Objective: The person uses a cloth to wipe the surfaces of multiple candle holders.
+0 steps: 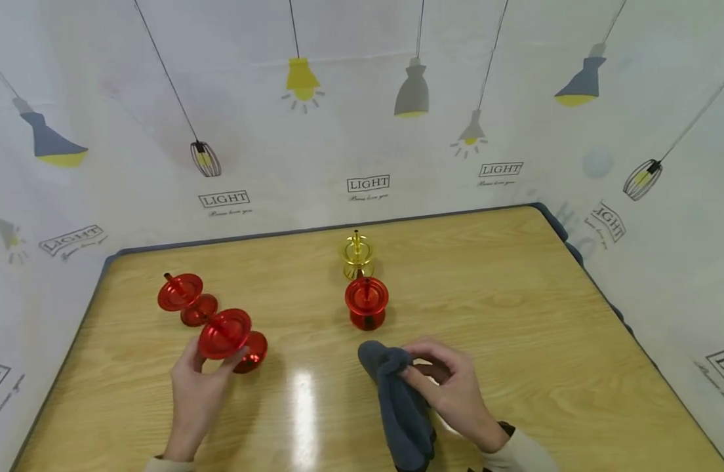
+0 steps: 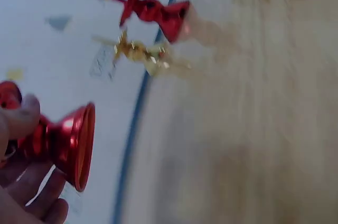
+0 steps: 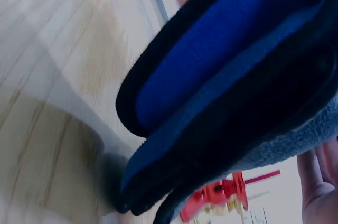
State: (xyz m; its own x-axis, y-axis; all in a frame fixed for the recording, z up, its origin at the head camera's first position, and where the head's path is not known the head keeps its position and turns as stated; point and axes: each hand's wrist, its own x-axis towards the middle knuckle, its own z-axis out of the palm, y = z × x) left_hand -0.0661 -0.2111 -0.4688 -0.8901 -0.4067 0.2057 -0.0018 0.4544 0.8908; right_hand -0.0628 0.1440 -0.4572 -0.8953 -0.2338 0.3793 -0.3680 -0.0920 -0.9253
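Note:
My left hand [image 1: 198,396] grips a shiny red candlestick [image 1: 225,333] by its middle. The candlestick leans, and in the left wrist view its flared base [image 2: 74,142] appears raised off the table. My right hand [image 1: 453,390] pinches a folded grey-blue cloth [image 1: 400,406], which hangs down toward the table. The cloth [image 3: 227,86] fills much of the right wrist view and hides most of the fingers there. A second red candlestick [image 1: 181,294] is at the far left, behind the held one. Past the cloth, another red candlestick [image 1: 367,305] stands upright before a gold candlestick [image 1: 357,255].
The wooden table [image 1: 515,314] has a dark blue edge strip [image 1: 267,237]. Behind it and at both sides hangs a pale wall covering [image 1: 362,144] printed with lamps and the word LIGHT.

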